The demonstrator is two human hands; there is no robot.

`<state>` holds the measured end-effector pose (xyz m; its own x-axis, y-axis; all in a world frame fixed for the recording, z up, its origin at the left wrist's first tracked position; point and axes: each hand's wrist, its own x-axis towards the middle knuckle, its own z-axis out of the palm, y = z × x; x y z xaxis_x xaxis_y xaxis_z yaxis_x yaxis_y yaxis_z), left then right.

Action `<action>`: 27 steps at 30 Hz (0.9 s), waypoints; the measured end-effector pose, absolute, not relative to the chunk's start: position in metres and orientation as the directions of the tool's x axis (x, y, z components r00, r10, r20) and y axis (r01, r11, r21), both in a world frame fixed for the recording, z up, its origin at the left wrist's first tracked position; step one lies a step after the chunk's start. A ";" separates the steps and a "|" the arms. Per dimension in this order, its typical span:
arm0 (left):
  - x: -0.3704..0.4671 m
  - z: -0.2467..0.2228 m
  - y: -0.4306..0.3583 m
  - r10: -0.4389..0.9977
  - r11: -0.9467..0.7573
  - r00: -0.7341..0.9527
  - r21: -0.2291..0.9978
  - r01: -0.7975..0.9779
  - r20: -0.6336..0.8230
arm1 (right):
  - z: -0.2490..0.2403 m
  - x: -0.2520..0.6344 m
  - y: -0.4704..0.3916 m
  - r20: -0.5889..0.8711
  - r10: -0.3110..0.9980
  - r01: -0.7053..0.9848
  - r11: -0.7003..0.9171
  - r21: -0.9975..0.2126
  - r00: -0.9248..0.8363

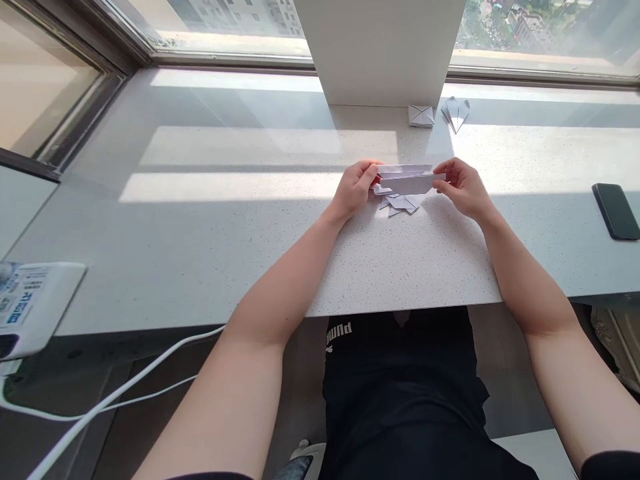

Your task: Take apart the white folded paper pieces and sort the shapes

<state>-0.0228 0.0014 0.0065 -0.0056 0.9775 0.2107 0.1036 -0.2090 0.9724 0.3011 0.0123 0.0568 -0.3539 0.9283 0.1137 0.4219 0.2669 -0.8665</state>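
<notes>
Sunlit speckled counter (225, 247) | windows (225, 27) behind | both hands (356, 188) grip folded paper (407, 183)

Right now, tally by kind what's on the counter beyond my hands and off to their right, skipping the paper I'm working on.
Square folded paper: 1
Fan-shaped folded paper: 1
Black phone: 1
Total: 3
Left out: the long folded paper you're holding and the overlapping pieces beneath.
</notes>
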 end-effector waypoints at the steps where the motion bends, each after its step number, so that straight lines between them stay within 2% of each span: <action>1: -0.023 0.008 0.001 0.975 -0.220 0.007 0.969 0.112 0.221 | 0.052 0.297 0.013 0.122 0.937 0.423 0.261 -0.868 -0.327; 9: -0.023 0.007 -0.003 0.973 -0.226 0.066 0.967 0.120 0.219 | 0.035 0.280 0.014 0.185 0.950 0.440 0.283 -0.852 -0.252; 12: -0.024 0.004 -0.002 0.970 -0.241 0.081 0.960 0.146 0.231 | 0.034 0.280 0.015 0.163 0.955 0.471 0.266 -0.841 -0.247; 16: -0.022 0.006 0.001 0.969 -0.233 -0.045 0.963 0.139 0.241 | 0.034 0.284 0.017 0.177 0.957 0.556 0.279 -0.783 -0.231; 20: -0.020 0.008 0.005 0.954 -0.212 -0.199 0.973 0.086 0.226 | 0.030 0.286 0.020 0.187 0.926 0.634 0.363 -0.683 -0.328; 27: -0.026 0.004 0.011 0.950 -0.188 -0.237 0.979 0.077 0.201 | 0.021 0.277 0.025 0.181 0.898 0.679 0.424 -0.599 -0.402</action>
